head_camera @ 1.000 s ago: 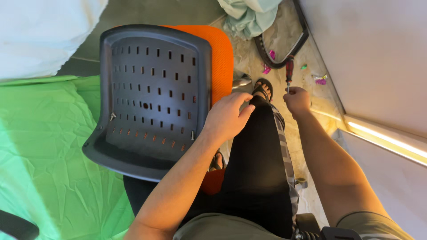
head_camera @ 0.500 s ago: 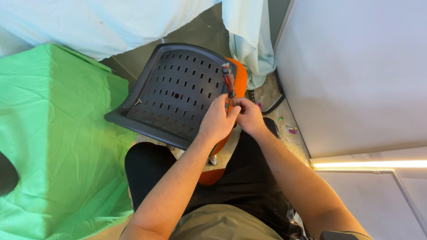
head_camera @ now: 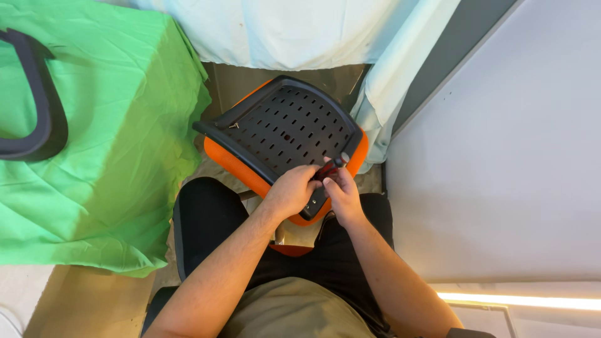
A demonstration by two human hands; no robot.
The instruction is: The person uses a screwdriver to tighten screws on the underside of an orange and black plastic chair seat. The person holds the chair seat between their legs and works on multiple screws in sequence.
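While seated over the black perforated chair shell [head_camera: 285, 128], working its near edge.
Left hand [head_camera: 292, 191] gripping the rim; right hand [head_camera: 341, 191] closed around a dark red-handled tool [head_camera: 328, 170].

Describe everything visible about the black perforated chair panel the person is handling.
The black panel looks like moulded plastic, squarish with rounded corners, a raised rim and rows of small slots. It lies tilted over an orange cushioned part beneath it, in front of the person's lap. The left hand and right hand meet at its near edge, around a small dark red-handled tool.
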